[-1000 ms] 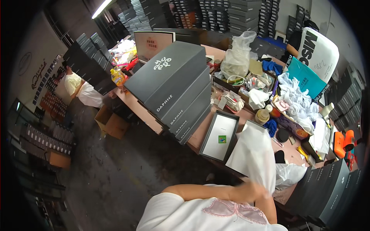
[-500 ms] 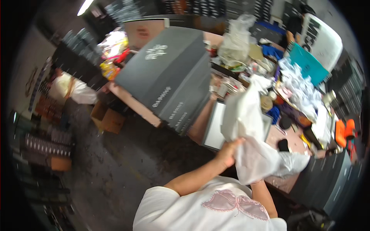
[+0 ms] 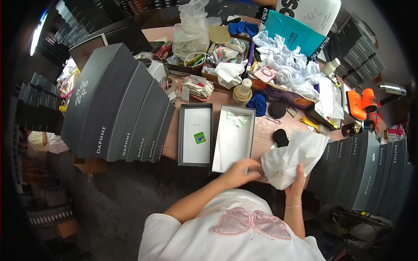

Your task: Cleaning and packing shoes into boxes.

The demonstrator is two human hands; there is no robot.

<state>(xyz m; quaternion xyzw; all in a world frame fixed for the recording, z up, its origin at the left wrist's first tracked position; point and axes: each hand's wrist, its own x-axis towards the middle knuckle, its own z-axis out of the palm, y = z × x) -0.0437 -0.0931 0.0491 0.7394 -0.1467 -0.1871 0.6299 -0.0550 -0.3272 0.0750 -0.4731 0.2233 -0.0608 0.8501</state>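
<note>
My right hand (image 3: 297, 183) grips the lower right side of a crumpled white wrapper (image 3: 289, 163), thin and cloth-like, at the table's front edge. Whether anything is inside it cannot be seen. Close to the wrapper's left side is my left hand (image 3: 240, 172), its fingers smeared by motion. Just beyond that hand lies an open box part (image 3: 233, 150) with a white inside and a few small white-and-green packets at its far end. Beside it, to the left, rests a dark-rimmed shallow box part (image 3: 195, 154) with a small green sticker (image 3: 199, 138) on its white bottom.
Grey shoeboxes (image 3: 117, 104) stand in a row at left, and more shoeboxes (image 3: 355, 169) at right. Behind are a glue jar (image 3: 242, 92), crumpled white paper (image 3: 283, 56), a plastic bag (image 3: 191, 32) and a blue cloth (image 3: 257, 104). An orange tool (image 3: 361, 104) sits at far right.
The view has swung right. The white wrapper has come down and hangs lower, with my right hand on it. My left hand has come off the wrapper and moved to its left.
</note>
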